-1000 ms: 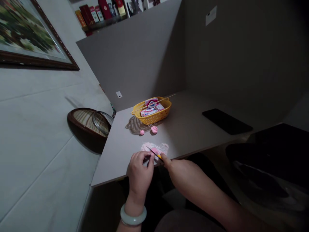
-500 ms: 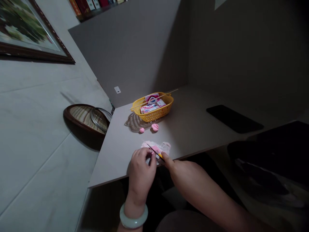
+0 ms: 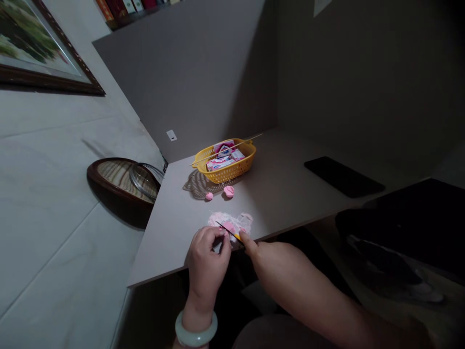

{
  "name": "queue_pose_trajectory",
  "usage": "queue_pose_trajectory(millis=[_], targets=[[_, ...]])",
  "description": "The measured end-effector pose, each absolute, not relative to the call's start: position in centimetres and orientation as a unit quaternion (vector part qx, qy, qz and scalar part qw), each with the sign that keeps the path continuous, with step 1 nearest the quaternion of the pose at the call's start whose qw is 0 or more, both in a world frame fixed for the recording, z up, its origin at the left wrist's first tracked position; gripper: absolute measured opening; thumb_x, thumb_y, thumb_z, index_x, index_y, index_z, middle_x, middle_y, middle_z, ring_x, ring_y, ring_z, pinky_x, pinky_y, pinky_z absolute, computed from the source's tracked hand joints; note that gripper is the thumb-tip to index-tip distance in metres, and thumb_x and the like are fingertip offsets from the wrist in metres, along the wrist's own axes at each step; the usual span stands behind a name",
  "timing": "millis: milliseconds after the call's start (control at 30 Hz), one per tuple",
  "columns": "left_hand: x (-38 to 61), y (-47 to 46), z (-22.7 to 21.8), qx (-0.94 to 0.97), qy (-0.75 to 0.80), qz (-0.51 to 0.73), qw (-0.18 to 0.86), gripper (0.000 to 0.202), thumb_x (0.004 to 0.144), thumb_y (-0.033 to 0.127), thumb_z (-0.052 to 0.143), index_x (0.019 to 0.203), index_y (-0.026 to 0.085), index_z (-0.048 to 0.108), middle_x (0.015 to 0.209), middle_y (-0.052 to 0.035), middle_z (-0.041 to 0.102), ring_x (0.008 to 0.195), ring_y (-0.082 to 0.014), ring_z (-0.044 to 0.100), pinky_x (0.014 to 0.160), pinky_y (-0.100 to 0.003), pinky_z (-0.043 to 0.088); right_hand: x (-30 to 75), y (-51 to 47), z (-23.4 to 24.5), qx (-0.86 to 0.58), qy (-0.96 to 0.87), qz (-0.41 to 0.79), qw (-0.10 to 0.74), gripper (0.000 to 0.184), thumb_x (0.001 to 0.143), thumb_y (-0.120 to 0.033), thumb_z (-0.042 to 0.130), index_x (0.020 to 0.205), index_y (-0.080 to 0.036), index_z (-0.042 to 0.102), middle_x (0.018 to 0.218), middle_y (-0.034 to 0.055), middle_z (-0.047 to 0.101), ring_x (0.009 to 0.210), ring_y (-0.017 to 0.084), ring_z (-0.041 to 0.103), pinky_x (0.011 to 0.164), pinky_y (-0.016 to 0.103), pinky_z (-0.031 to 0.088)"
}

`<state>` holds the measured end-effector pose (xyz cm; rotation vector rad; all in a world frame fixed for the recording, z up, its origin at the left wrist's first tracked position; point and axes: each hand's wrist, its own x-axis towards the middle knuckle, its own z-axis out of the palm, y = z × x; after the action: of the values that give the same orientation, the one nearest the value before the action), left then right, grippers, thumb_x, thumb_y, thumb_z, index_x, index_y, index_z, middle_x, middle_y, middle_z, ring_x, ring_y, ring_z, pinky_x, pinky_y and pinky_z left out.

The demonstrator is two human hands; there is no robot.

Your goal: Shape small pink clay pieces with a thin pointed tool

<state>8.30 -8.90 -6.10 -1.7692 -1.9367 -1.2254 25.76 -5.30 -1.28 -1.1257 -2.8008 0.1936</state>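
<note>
My right hand [image 3: 269, 259] pinches a small yellow-handled knife [image 3: 228, 230] between thumb and fingers, its thin dark blade pointing left across the pink clay [image 3: 232, 224]. The clay lies on a crumpled white sheet [image 3: 220, 219] near the table's front edge. My left hand [image 3: 208, 259] is curled over the clay's near side, fingertips pressed on it and partly hiding it. A pale jade bangle [image 3: 196, 329] circles my left wrist. Two small pink clay lumps [image 3: 228, 191] sit farther back, a little apart.
A yellow plastic basket [image 3: 225, 175] holds printed packets, with a thin wooden skewer [image 3: 227, 150] across it, on a woven mat. A black phone [image 3: 343, 177] lies on the grey table [image 3: 163, 237] at right. A dark-rimmed round tray [image 3: 109, 179] stands beyond the left edge.
The whole scene has shifted slightly left and the view has tilted a little. Both hands stay at the pink clay, with the knife blade still across it.
</note>
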Motion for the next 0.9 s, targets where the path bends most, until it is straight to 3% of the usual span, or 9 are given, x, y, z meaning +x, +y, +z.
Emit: queue_pose_trajectory(millis=[300,500,700,900], targets=[[8.2,-8.9,-6.2,-0.601,-0.665,-0.424,0.128,0.005,0.088,0.02,0.062,0.084,0.021,0.064,0.083,-0.0042,0.069,0.084,-0.0209,0.066,0.074,-0.033,0.055,27.2,-5.7,-2.5,-0.375,-0.923,0.086,-0.011,0.073,0.079,0.006,0.044,0.148,-0.016,0.046,0.082,0.008,0.077,0.062,0.021,0.072,0.049,0.025,0.044],[8.3,-8.7,-6.2,-0.599,-0.662,-0.434,0.12,0.006,0.088,0.022,0.063,0.082,0.021,0.065,0.083,-0.0043,0.069,0.083,-0.0206,0.066,0.076,-0.034,0.055,25.5,-5.0,-1.4,-0.373,-0.923,0.065,0.065,0.054,0.085,0.001,0.046,0.135,-0.014,0.058,0.076,0.0078,0.075,0.062,0.019,0.072,0.05,0.022,0.044],[8.4,-9.0,-5.8,-0.607,-0.659,-0.416,0.151,0.006,0.087,0.02,0.064,0.081,0.021,0.064,0.08,-0.0036,0.068,0.081,-0.021,0.064,0.076,-0.035,0.053,27.3,-6.1,-3.3,-0.376,-0.923,0.067,0.046,0.065,0.083,0.005,0.042,0.143,-0.017,0.053,0.075,0.0056,0.075,0.057,0.019,0.07,0.05,0.025,0.045],[8.3,-9.1,-5.8,-0.614,-0.658,-0.418,0.126,0.006,0.089,0.022,0.064,0.083,0.021,0.064,0.083,-0.0041,0.068,0.084,-0.0212,0.063,0.077,-0.035,0.053,25.8,-5.6,-1.7,-0.368,-0.926,0.067,0.04,0.061,0.083,0.006,0.041,0.141,-0.01,0.054,0.083,0.0098,0.077,0.062,0.021,0.072,0.049,0.026,0.046]])
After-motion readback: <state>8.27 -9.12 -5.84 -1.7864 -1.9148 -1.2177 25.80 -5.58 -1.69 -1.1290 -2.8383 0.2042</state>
